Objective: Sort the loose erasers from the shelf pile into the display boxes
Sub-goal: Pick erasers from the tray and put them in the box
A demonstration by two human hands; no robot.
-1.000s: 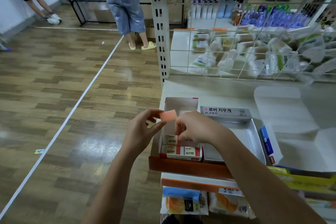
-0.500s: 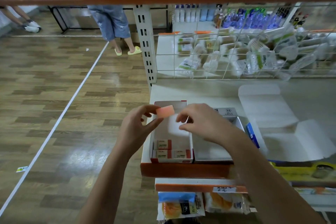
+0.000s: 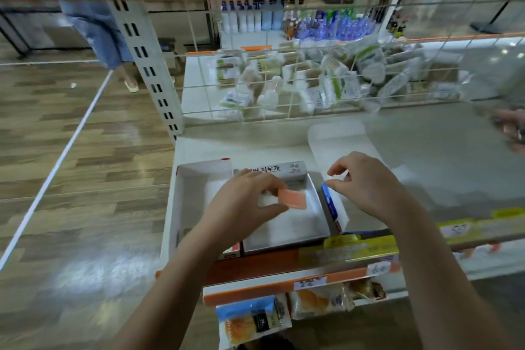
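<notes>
Nearest, a pink eraser (image 3: 292,199) is pinched by one short end between thumb and fingers of the left hand (image 3: 244,207), its free end and long axis pointing rightward, roughly level, apparently so it can be lowered flat into the white display box (image 3: 287,224) over which it is held. Beside it, the right hand (image 3: 366,185) is held above the shelf (image 3: 426,156) with fingers loosely curled and nothing visibly grasped. Farther back, packaged goods (image 3: 312,79) are piled behind a wire grid (image 3: 287,37).
</notes>
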